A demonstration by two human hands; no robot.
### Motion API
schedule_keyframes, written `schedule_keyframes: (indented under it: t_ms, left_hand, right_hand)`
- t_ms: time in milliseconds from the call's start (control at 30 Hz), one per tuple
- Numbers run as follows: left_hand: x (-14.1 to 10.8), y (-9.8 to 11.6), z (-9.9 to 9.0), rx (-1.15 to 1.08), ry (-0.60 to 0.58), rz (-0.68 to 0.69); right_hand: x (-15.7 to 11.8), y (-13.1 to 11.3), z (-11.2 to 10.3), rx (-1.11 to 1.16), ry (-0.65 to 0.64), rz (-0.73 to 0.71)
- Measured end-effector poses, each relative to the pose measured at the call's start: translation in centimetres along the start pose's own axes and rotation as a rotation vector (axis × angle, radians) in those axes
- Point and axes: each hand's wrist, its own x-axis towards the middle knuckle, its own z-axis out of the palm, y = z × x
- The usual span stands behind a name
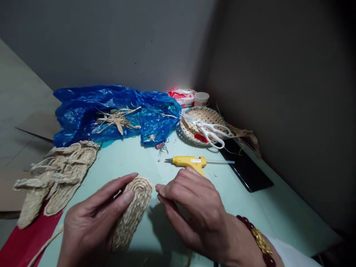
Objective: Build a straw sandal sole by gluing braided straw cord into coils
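Observation:
A woven straw sole (133, 211), oval with coiled rows, is tilted upright over the pale green table. My left hand (94, 218) grips it from the left, thumb on its face and fingers behind the upper edge. At the sole's upper right edge, my right hand (194, 211) pinches the tip of a thin straw strand. A yellow glue gun (189, 161) with a clear glue stick lies just beyond my right hand. Several finished-looking straw slippers (66, 167) are stacked at the left.
Behind is a blue plastic bag (155, 107) with straw scraps (118, 120). White scissors (205, 129) rest on a woven basket (194, 113), near a paper cup (201, 98) and red-white packet (182, 97). A black phone-like slab (247, 167) lies right; red cloth (36, 237) is left.

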Motion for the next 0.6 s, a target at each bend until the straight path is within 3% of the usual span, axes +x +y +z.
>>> schedule_keyframes:
  t_ms: [233,467,600]
  left_hand:
    - [-0.4,1.2,0.4,-0.145,-0.057,-0.163]
    - [0.4,-0.3,-0.1,-0.158,-0.095,-0.161]
    - [0.2,-0.3,0.2,-0.202,-0.055,-0.132]
  right_hand:
    - [-0.1,0.3,0.5,0.012,0.027,-0.019]
    - [-0.1,0.2,0.7,0.027,0.045,-0.019]
    - [-0.3,0.3,1.2,0.000,0.058,-0.021]
